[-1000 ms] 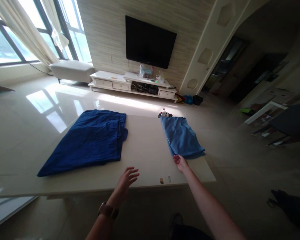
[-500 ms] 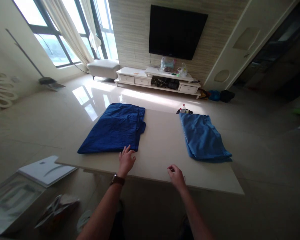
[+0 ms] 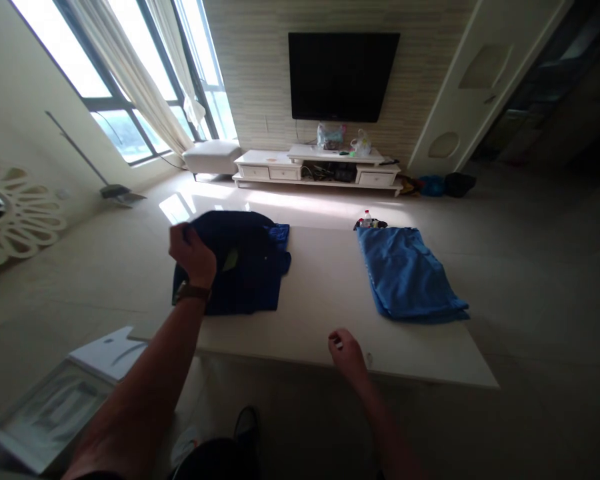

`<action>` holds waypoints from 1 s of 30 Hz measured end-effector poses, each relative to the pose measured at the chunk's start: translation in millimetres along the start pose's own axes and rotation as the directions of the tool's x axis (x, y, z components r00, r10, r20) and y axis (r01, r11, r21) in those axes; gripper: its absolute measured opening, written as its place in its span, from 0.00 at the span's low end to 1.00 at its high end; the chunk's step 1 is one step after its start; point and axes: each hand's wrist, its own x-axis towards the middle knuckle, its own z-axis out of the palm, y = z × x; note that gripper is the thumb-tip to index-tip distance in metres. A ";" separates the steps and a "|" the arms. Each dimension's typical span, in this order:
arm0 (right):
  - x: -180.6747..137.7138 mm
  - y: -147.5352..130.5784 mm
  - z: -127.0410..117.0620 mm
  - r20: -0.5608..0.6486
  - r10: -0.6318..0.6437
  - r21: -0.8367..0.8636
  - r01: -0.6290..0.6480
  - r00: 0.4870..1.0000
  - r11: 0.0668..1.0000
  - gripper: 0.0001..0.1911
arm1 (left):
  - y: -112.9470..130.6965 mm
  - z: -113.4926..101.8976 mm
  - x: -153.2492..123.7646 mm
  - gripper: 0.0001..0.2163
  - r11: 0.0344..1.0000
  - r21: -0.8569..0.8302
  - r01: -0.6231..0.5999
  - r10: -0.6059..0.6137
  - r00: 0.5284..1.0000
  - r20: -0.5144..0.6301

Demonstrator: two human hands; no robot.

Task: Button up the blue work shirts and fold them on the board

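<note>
A dark blue garment (image 3: 250, 267) lies on the left half of the white table (image 3: 325, 300). My left hand (image 3: 193, 253), with a watch on the wrist, is closed on its left edge and has lifted that edge up and over the cloth. My right hand (image 3: 347, 350) rests at the table's front edge with the fingers curled, and nothing shows in them. A lighter blue folded garment (image 3: 407, 273) lies flat on the right half of the table, apart from both hands.
A small bottle (image 3: 367, 219) and dark items stand at the table's far edge. Behind are a TV (image 3: 343, 77), a white TV cabinet (image 3: 320, 170) and a stool (image 3: 213, 157). White boards (image 3: 105, 350) lie on the floor at the left.
My left hand went from lying flat at the dark blue garment's front edge to gripping its left side and lifting it over. My right hand stayed near the front edge.
</note>
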 end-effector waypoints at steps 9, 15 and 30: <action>-10.3 -159.1 -53.6 -0.337 -0.449 -0.029 0.468 0.827 0.883 0.37 | 222.5 -142.7 36.7 0.10 0.853 -0.392 -0.343 0.469 0.834 0.292; -39.6 -337.7 -119.6 -0.268 -0.624 -0.162 0.604 0.734 0.780 0.26 | 304.7 -192.1 30.2 0.08 0.757 -0.522 -0.393 0.653 0.447 0.611; -61.3 -401.5 -184.7 -0.382 0.036 0.774 0.298 0.923 0.559 0.07 | 298.4 -309.7 -151.0 0.24 0.984 -0.171 0.039 0.160 0.203 0.966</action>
